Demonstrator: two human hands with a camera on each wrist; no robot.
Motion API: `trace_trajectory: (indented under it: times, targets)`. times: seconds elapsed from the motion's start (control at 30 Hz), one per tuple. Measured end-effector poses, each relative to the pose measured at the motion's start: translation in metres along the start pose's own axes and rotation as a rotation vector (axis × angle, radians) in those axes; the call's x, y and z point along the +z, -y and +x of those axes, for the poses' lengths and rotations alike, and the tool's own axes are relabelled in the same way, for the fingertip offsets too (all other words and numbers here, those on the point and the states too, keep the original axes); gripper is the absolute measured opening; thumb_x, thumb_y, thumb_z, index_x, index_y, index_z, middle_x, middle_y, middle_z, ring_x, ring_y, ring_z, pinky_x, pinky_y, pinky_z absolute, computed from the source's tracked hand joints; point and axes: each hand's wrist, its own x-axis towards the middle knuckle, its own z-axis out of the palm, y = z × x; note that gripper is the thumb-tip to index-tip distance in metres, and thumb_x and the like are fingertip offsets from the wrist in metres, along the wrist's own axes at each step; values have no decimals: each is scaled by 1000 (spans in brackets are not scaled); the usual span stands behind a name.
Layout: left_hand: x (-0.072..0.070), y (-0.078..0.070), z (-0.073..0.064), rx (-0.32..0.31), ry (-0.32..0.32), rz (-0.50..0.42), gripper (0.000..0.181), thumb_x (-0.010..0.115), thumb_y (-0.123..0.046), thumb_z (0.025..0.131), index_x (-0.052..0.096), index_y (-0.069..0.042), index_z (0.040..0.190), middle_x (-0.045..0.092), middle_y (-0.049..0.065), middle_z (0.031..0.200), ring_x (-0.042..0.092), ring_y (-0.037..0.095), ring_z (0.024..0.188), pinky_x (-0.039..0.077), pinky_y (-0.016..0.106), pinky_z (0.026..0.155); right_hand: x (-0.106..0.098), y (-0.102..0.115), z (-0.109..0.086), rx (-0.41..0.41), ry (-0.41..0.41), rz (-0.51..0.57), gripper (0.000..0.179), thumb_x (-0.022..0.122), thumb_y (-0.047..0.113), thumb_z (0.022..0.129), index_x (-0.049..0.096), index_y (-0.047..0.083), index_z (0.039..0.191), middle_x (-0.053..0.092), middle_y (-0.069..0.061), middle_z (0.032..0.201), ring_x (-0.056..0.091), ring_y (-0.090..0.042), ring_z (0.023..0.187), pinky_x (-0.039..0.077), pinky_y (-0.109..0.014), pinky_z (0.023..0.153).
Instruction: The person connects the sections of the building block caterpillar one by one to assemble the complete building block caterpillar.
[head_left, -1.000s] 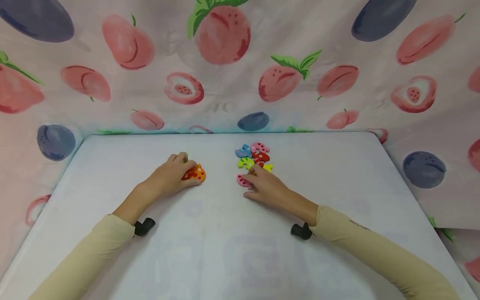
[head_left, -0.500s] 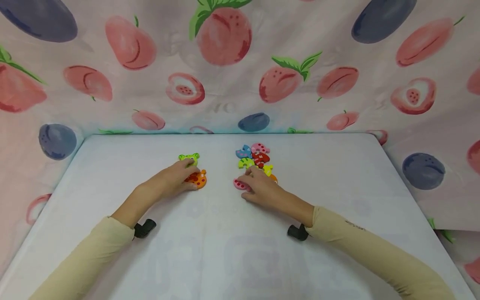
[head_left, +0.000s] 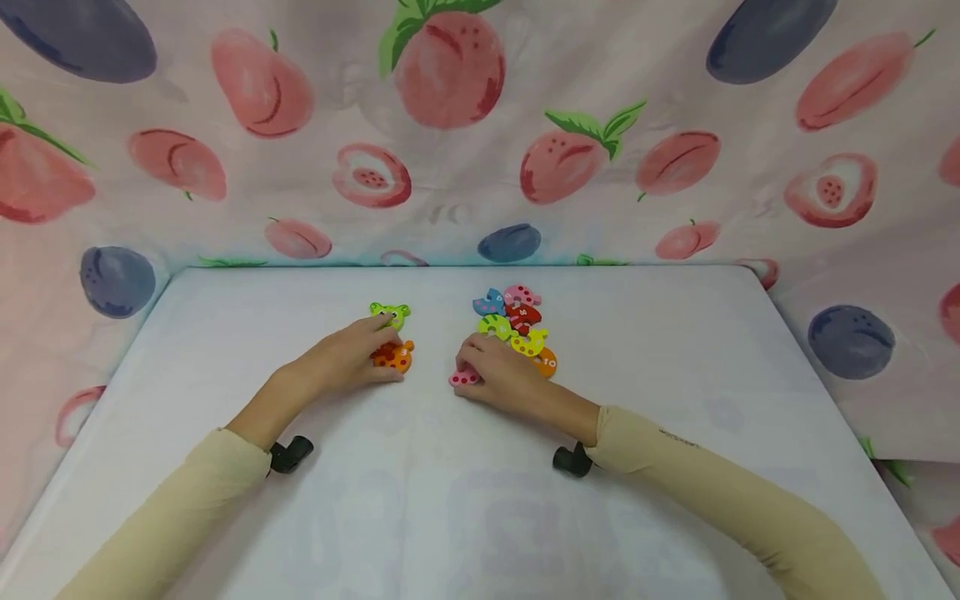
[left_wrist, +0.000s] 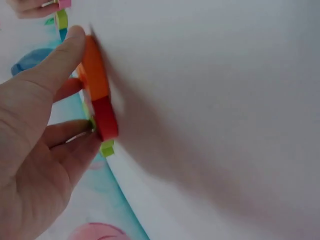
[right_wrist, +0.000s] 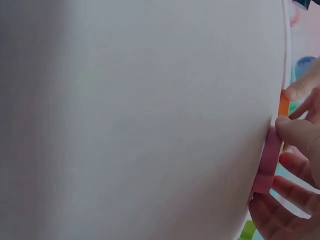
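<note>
Gripping pink piece (head_left: 464, 379), orange piece (head_left: 394, 360)

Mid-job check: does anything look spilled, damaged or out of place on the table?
Nothing stands out: I see no spill or visible damage on the white table. The left hand partly covers an orange piece, and the right hand the nearer pink piece, so I can't check their hidden parts.

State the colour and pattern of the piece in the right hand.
The piece is pink with darker dots, best seen in the head view.
</note>
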Motion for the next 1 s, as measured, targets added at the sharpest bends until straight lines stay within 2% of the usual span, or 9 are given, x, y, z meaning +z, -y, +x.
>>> trace_trajectory:
  times: [0.07, 0.17, 0.27, 0.37, 0.53, 0.77, 0.9, 1.0]
  targets:
    - [-3, 2, 0, 2, 26, -13, 49, 76, -41, 82, 63, -16, 122, 37, 20, 153, 38, 39, 139, 38, 56, 109, 1, 2, 1, -5, 8, 2, 34, 74, 35, 85, 62, 17, 111, 59, 1, 115, 54, -14, 105, 52, -25, 88]
    - [-6, 2, 1, -5, 40, -25, 50, 77, -41, 81, 64, -17, 123, 37, 21, 153, 37, 40, 139, 38, 58, 109, 2, 4, 2, 5, 14, 38, 46, 75, 28, 85, 57, 14, 124, 59, -2, 122, 54, -17, 114, 51, -30, 97]
    - [-8, 1, 2, -21, 55, -28, 51, 77, -41, 81, 64, -17, 123, 36, 22, 153, 36, 41, 139, 37, 58, 109, 3, 4, 1, 36, 15, 83, 57, 75, 23, 83, 51, 12, 134, 57, -4, 129, 52, -19, 120, 50, -32, 100]
    - [-9, 0, 2, -34, 66, -28, 52, 77, -41, 81, 63, -17, 125, 34, 22, 154, 35, 41, 140, 37, 58, 109, 4, 2, 1, 78, 17, 112, 65, 76, 27, 83, 48, 11, 139, 53, -6, 134, 50, -20, 125, 50, -34, 101]
    - [-8, 1, 0, -31, 55, -30, 53, 77, -41, 81, 63, -16, 126, 34, 21, 154, 35, 41, 140, 38, 57, 109, 3, -3, 3, 110, 33, 124, 70, 77, 38, 82, 49, 9, 139, 52, -9, 136, 48, -22, 128, 48, -36, 104]
    - [-2, 6, -1, -3, 28, -56, 52, 76, -39, 82, 60, -16, 125, 33, 21, 155, 35, 41, 140, 40, 56, 108, 3, -4, 4, 92, 11, 111, 63, 77, 37, 82, 56, 7, 133, 55, -8, 128, 52, -22, 120, 49, -34, 102]
    - [0, 5, 0, -6, 15, -80, 65, 78, -37, 81, 50, -7, 131, 48, 20, 139, 46, 35, 128, 43, 51, 106, 2, -4, 4, 84, 18, 91, 58, 76, 36, 83, 58, 8, 130, 57, -8, 124, 52, -21, 117, 50, -33, 100]
    - [0, 4, -1, -34, 13, -77, 83, 79, -38, 80, 39, 1, 141, 47, 20, 137, 45, 34, 128, 40, 50, 109, 2, -5, 6, 80, 33, 73, 56, 75, 36, 84, 59, 9, 130, 58, -7, 124, 53, -21, 117, 50, -33, 100]
